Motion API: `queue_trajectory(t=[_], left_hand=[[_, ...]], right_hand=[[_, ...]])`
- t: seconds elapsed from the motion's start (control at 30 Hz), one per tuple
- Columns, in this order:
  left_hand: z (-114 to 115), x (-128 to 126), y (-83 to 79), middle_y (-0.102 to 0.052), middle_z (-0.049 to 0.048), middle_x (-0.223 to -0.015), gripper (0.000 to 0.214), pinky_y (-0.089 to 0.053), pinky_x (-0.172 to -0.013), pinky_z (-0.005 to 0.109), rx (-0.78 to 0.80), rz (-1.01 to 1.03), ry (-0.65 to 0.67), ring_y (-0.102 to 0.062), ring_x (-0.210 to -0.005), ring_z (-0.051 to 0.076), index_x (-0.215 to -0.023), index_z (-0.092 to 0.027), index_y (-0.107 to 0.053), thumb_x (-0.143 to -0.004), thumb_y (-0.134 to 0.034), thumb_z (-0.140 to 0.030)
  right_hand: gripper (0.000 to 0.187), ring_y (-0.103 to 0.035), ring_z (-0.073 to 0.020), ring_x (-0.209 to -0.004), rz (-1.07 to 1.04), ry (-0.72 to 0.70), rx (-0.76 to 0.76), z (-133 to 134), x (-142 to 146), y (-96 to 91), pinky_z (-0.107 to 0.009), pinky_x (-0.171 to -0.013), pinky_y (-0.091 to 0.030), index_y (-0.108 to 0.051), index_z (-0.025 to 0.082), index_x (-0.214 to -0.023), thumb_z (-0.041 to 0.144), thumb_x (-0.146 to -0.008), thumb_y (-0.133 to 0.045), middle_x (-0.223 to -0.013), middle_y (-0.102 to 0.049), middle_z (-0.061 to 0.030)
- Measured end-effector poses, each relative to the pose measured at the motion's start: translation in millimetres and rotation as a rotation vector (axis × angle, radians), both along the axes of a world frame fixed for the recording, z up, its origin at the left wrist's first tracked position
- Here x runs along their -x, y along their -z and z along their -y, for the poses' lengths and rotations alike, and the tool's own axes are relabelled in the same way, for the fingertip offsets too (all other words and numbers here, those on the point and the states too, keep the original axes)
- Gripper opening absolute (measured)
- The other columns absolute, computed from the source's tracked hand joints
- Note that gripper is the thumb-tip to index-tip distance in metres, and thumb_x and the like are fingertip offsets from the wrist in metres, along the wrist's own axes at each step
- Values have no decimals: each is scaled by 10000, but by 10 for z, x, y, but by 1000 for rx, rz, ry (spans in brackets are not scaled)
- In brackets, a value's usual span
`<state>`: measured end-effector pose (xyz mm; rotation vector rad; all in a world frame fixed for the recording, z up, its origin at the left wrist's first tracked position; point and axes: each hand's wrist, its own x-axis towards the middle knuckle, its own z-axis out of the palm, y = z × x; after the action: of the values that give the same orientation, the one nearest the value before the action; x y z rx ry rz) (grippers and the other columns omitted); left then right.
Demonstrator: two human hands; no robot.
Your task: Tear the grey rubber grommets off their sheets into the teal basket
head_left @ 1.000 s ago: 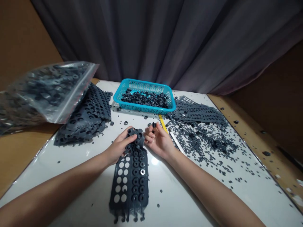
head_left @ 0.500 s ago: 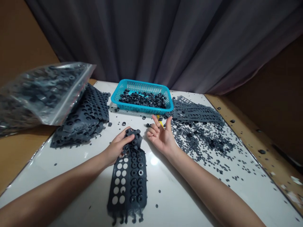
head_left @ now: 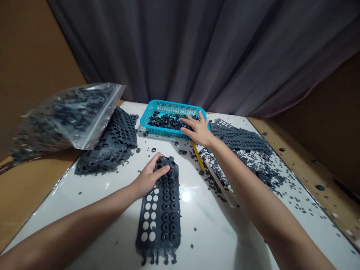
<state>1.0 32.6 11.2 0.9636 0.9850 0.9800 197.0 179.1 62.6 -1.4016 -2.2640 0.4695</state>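
Observation:
My left hand [head_left: 149, 176] is closed on the far end of a dark grey rubber sheet [head_left: 159, 240], its thumb on top. The sheet lies lengthwise on the white table; its left columns are open holes and its right columns still carry ring-shaped pieces. Over the right front corner of a turquoise plastic basket [head_left: 168, 132] is my right hand [head_left: 197, 129], palm down with fingers spread and nothing visible in it. Small black rubber pieces [head_left: 165, 120] cover the basket's floor.
At left, a clear zip bag [head_left: 73, 116] of dark pieces leans on stacked perforated sheets [head_left: 112, 137]. More sheets [head_left: 239, 138] lie at right, beside scattered small discs [head_left: 267, 174]. A yellow stick [head_left: 198, 155] and a whitish strip [head_left: 219, 183] lie near my right forearm.
My right hand has turned from palm up and moved forward over the basket. The sheet's far end, curled up before, now lies flatter under my left hand. The yellow stick and whitish strip are uncovered.

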Motion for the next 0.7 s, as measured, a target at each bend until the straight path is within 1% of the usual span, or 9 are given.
queue_trajectory(t=[0.03, 0.07, 0.13, 0.2, 0.23, 0.3, 0.4, 0.57, 0.7], left_hand=[[3, 1, 10, -527, -42, -759, 239, -425, -663, 216, -41, -43, -15, -530, -701, 112, -884, -235, -455, -769, -613, -372], [7, 4, 16, -522, -38, -777, 242, -420, -697, 229, -80, -90, -24, -524, -736, 124, -900, -236, -456, -771, -606, -375], [18, 16, 17, -503, -32, -792, 229, -405, -732, 244, -154, -185, -16, -504, -765, 137, -916, -233, -451, -786, -580, -371], [31, 29, 6, -479, -24, -804, 192, -392, -749, 250, -256, -261, 11, -485, -776, 142, -907, -227, -445, -805, -551, -350], [38, 35, -1, -469, -20, -812, 170, -386, -756, 251, -310, -290, 25, -477, -781, 143, -898, -224, -443, -813, -540, -335], [50, 42, -13, -465, -11, -828, 136, -376, -769, 254, -394, -322, 64, -469, -800, 149, -879, -220, -442, -821, -525, -310], [61, 46, -21, -497, 6, -865, 109, -368, -791, 264, -439, -310, 150, -474, -847, 165, -870, -217, -434, -830, -504, -290], [63, 53, -23, -513, 12, -884, 96, -363, -789, 264, -447, -300, 210, -470, -846, 165, -878, -215, -439, -827, -501, -266], [60, 47, -55, -458, -8, -818, 109, -364, -749, 256, -417, -309, 203, -443, -789, 153, -862, -218, -421, -836, -490, -298]], right_hand=[[556, -25, -421, -1344, 33, -19, -36, 82, 16, -3, -686, -987, -10, -545, 269, -1216, 608, -789, -433, -1436, -358, -55], [533, -41, -408, -1345, 25, -65, -81, 191, 35, -17, -675, -993, -37, -530, 277, -1224, 590, -805, -429, -1449, -334, -46], [414, -271, -341, -1275, -50, -244, -121, 450, 72, -76, -573, -1000, -208, -561, 259, -1142, 517, -843, -437, -1352, -453, -71], [287, -504, -247, -1007, -83, -489, -36, 694, 103, -151, -418, -868, -380, -590, 218, -988, 441, -865, -457, -1058, -611, -86], [256, -534, -208, -856, -71, -588, 20, 790, 114, -182, -358, -769, -408, -586, 203, -916, 427, -861, -474, -900, -621, -69], [249, -489, -154, -661, -28, -676, 91, 918, 126, -214, -284, -619, -373, -558, 189, -821, 431, -845, -502, -714, -559, -27], [256, -406, -112, -564, -30, -692, 159, 971, 123, -195, -239, -537, -292, -515, 189, -754, 433, -833, -517, -625, -466, 19], [254, -365, -101, -552, -56, -690, 219, 956, 119, -128, -237, -546, -259, -493, 189, -718, 415, -824, -542, -607, -422, 34], [319, -336, -101, -552, -165, -728, 266, 1003, 132, -79, -259, -591, -259, -435, 185, -577, 328, -850, -518, -559, -341, 44]])
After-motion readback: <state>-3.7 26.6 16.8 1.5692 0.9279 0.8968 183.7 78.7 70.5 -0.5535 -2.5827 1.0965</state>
